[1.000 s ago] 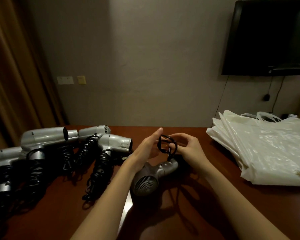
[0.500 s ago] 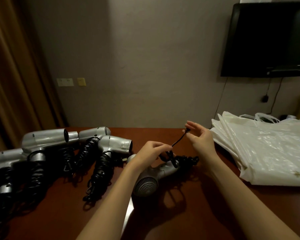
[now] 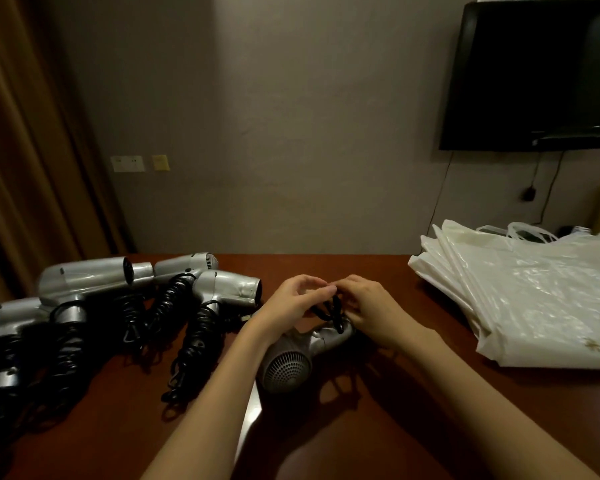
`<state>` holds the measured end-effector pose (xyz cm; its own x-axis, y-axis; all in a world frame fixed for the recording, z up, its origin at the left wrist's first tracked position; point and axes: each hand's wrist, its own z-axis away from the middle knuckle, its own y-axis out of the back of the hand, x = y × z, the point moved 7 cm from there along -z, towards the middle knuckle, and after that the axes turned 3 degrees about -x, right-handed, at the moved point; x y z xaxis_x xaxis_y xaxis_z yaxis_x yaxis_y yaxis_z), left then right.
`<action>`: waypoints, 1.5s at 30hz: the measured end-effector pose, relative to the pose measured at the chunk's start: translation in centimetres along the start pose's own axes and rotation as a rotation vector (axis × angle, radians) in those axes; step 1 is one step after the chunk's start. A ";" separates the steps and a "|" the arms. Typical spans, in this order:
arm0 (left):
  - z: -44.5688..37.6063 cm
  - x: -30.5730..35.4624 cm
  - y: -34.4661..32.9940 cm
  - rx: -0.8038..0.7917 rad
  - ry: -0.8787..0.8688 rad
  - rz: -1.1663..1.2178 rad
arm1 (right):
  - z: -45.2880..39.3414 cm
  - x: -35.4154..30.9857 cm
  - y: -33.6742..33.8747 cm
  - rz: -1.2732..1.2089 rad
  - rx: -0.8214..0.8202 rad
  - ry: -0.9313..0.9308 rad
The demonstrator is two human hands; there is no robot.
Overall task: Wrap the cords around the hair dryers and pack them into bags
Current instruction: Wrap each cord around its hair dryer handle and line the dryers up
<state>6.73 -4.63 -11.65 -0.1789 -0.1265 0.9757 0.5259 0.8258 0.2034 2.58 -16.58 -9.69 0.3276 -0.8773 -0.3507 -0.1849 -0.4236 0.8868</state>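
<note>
head view: both hands meet over the silver hair dryer (image 3: pixel 293 358) lying mid-table, its grille end toward the camera. the left hand (image 3: pixel 291 303) has its fingers curled, pinching the black cord (image 3: pixel 329 311) just above the dryer's handle. the right hand (image 3: pixel 371 308) also curls in on the same cord, fingertips touching the left's. left of that dryer, a cluster of other dryers (image 3: pixel 222 285) sits on the brown table (image 3: pixel 378 427), coiled cords trailing beside them. right of the dryer, well apart, a stack of pale plastic bags (image 3: pixel 534 299) lies flat. beyond the bags, a dark tv (image 3: pixel 541 74) hangs on the wall.
</note>
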 end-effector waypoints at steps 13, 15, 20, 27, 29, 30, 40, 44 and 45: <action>-0.1 -0.5 1.2 0.148 0.004 0.028 | 1.6 5.3 5.3 0.044 0.197 -0.296; 0.1 -0.4 1.3 0.172 -0.004 0.028 | 1.8 6.3 4.9 0.033 0.152 -0.367; 0.2 -0.4 1.5 0.216 -0.019 0.009 | 3.2 7.9 3.0 0.052 -0.160 -0.540; 0.1 -0.3 1.1 0.172 -0.013 0.019 | 4.8 9.4 2.9 0.152 -0.265 -0.611; 0.3 -0.3 1.3 0.171 -0.023 0.043 | 5.2 10.0 2.9 0.155 -0.279 -0.620; 0.3 -0.3 1.4 0.160 -0.024 0.035 | 5.4 10.3 2.8 0.156 -0.294 -0.618; -0.1 0.0 0.2 0.064 -0.007 -0.092 | 6.1 7.4 3.6 0.390 -0.324 -0.564; -0.2 -0.1 0.1 0.036 0.005 0.005 | 3.6 1.2 2.2 -0.051 -0.277 -0.274; -0.2 0.0 0.2 0.031 -0.005 0.010 | 3.2 0.2 1.6 -0.189 -0.294 -0.249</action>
<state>6.96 -4.59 -11.62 -0.1776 -0.1152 0.9773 0.5019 0.8437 0.1906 -0.60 -18.12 -9.28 0.0906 -0.8333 -0.5453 0.1404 -0.5314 0.8354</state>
